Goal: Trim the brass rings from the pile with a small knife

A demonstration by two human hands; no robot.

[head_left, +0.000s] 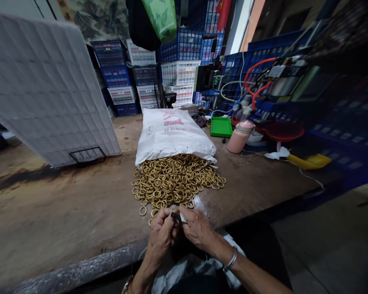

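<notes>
Fine fingerwork at the near side of the table (92,220)

The left hand (162,232) pinches a small dark piece (175,217) in front of the person, just short of the brass-coloured rings (171,179). The right hand (200,230) meets it with bent fingers beside a small white piece (182,218); whether that hand grips anything cannot be told. Bringing the fingertips together probably steadies so small an object. The rings lie heaped on the table at the mouth of a white sack (174,132), which rests flat and faces the person, presumably keeping them within short reach. The pink bottle (241,136) and green tray (221,126) stand off to the right, likely leaving elbow room.
</notes>
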